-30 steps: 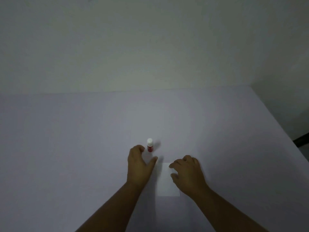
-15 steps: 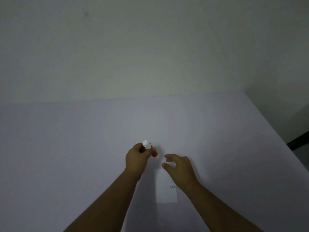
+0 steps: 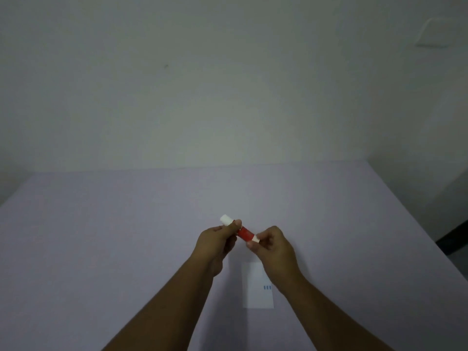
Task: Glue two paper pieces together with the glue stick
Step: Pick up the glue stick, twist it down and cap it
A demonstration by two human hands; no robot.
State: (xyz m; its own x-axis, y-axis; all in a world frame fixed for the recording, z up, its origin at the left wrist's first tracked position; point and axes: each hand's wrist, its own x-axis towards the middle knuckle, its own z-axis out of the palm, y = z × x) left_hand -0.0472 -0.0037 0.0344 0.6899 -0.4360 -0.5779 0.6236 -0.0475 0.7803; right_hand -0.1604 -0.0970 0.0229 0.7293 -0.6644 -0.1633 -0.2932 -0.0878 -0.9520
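A red glue stick with a white cap and white base is held slanted above the table. My left hand grips its cap end; my right hand pinches its base end. Below my hands a small white paper piece with short blue marks lies flat on the table, partly hidden by my right wrist. I cannot tell whether a second piece lies with it.
The pale lilac table stretches wide on both sides. A plain wall rises behind it. The table's right edge drops off to a dark floor area.
My left hand lifted the glue stick off the table and tilted it. My right hand left the paper and took hold of the stick's base end.
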